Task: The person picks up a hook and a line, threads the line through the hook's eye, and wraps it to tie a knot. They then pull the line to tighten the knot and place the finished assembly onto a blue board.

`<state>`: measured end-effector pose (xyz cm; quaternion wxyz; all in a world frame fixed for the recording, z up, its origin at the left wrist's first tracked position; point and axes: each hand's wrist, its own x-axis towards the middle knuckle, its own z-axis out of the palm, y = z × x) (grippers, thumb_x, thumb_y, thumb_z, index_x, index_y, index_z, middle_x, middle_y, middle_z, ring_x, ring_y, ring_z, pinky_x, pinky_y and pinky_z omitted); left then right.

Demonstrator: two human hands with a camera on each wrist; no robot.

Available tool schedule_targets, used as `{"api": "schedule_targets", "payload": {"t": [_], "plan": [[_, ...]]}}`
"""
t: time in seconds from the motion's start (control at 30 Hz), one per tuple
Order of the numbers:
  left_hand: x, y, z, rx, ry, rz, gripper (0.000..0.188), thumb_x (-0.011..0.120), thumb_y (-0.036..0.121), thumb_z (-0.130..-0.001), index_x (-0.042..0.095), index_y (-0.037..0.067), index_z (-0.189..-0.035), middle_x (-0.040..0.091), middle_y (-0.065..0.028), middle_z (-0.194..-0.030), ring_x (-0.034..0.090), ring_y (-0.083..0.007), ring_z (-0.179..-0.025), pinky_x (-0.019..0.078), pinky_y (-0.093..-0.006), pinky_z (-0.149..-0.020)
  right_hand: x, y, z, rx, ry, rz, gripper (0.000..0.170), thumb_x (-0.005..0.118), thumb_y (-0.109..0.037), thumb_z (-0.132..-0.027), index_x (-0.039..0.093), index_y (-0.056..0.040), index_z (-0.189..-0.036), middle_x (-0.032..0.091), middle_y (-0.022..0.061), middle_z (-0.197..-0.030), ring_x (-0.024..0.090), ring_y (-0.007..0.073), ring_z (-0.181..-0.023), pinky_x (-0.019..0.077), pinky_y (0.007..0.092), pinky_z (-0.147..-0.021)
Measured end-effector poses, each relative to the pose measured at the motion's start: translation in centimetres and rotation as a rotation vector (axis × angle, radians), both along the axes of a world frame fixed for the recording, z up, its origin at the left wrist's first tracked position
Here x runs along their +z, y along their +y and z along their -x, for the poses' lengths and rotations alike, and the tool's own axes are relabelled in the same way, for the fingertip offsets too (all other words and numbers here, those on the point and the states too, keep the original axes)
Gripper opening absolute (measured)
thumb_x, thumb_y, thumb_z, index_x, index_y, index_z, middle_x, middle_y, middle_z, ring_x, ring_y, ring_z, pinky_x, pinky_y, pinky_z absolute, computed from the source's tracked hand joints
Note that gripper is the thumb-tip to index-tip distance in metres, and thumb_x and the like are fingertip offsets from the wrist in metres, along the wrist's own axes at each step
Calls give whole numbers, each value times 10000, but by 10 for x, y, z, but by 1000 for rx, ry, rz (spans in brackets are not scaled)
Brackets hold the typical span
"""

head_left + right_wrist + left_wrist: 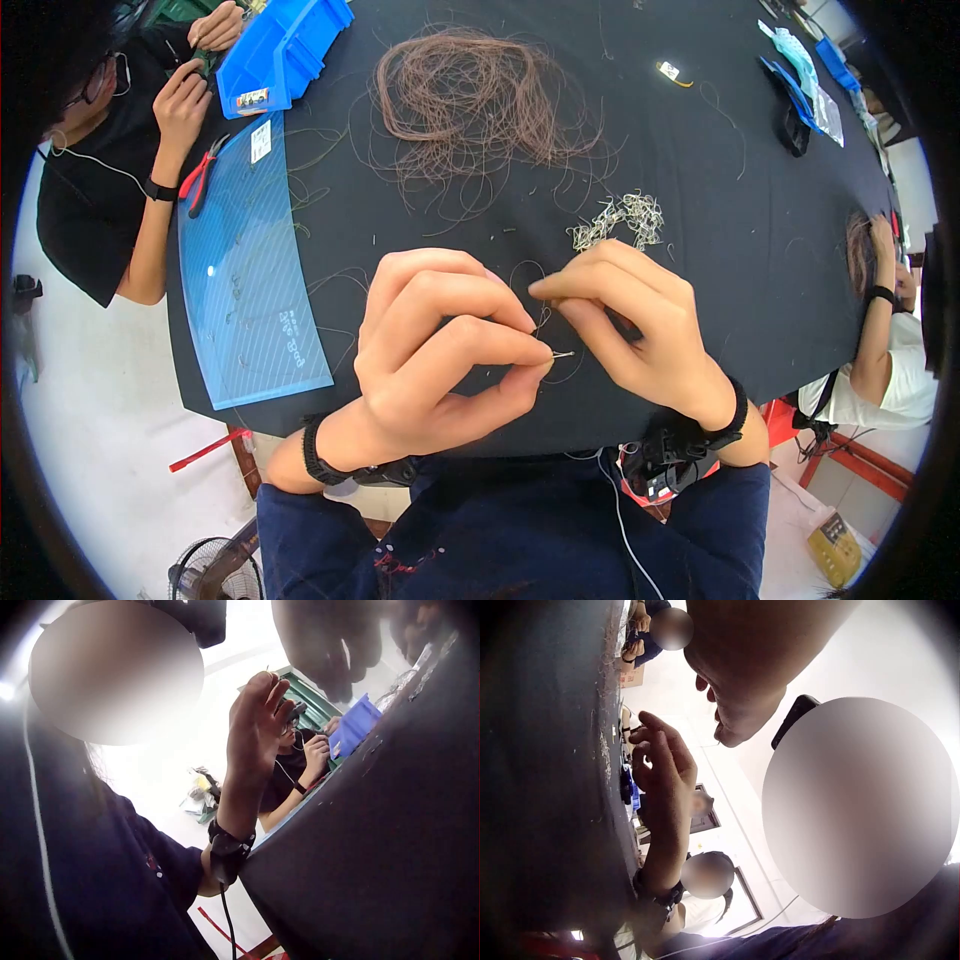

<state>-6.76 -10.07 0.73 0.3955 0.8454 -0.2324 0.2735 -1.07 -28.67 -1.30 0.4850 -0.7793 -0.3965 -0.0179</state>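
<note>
In the head view the left hand (440, 345) pinches a small metal hook (563, 354) between thumb and index finger, its tip pointing right. Just to the right, the right hand (640, 315) has thumb and index finger brought close together beside a thin dark line (545, 315) that loops between the hands; whether it grips the line is too fine to tell. Behind the right hand lies a pile of small metal hooks (625, 218). The left wrist view shows the right hand (664, 769) raised over the table; the right wrist view shows the left hand (255, 727) with fingertips together.
A tangled coil of brown line (470, 95) lies at the back of the black table (700, 130). On the left are a blue translucent sheet (250, 290), red pliers (203, 178) and a blue bin (285, 50). People sit at both sides.
</note>
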Motion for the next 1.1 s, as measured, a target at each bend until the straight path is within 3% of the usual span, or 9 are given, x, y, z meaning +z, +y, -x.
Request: {"api": "schedule_targets", "payload": {"t": [0.4, 0.5, 0.7, 0.8, 0.9, 1.1], "plan": [[-4, 3, 0, -41, 7, -30, 226, 751, 20, -559, 638, 100, -738, 582, -26, -827, 551, -235, -829, 459, -315, -695, 13, -3, 4, 160, 100, -192, 166, 662, 74, -674, 628, -2, -817, 581, 89, -750, 572, 183, -635, 450, 273, -532], [-5, 3, 0, -45, 10, -30, 235, 755, 13, -557, 650, 95, -752, 589, -28, -836, 551, -230, -823, 451, -308, -691, 4, -5, 1, 177, 56, -216, 164, 644, 46, -674, 646, -35, -816, 603, 47, -717, 500, 98, -584, 320, 208, -434], [-5, 3, -1, -36, -14, -81, 279, 767, 1, -545, 682, 93, -795, 612, -21, -866, 551, -209, -818, 435, -296, -678, 2, -6, 2, 174, 215, -215, 107, 640, 18, -671, 609, -23, -765, 582, 50, -685, 492, 105, -578, 314, 210, -435], [-5, 3, 1, -25, -47, -131, 290, 769, -2, -539, 689, 98, -800, 615, -10, -869, 549, -202, -814, 433, -293, -677, 5, -7, 4, 177, 345, -177, 96, 649, 45, -694, 586, -2, -750, 489, 33, -677, 468, 110, -563, 365, 232, -486], [-6, 3, 1, -1, -75, -158, 284, 768, -3, -536, 691, 99, -790, 615, -5, -863, 546, -200, -806, 431, -292, -674, 6, -9, 3, 186, 387, -118, 98, 656, 32, -703, 600, -2, -776, 508, 42, -690, 470, 112, -573, 364, 230, -494], [-3, 5, -1, 10, -41, -70, 242, 755, 8, -542, 682, 90, -758, 612, -24, -829, 544, -208, -788, 427, -299, -669, 12, -3, 4, 73, 129, -212, 132, 666, 27, -713, 626, 0, -836, 568, 62, -741, 480, 133, -592, 386, 239, -523]]}}
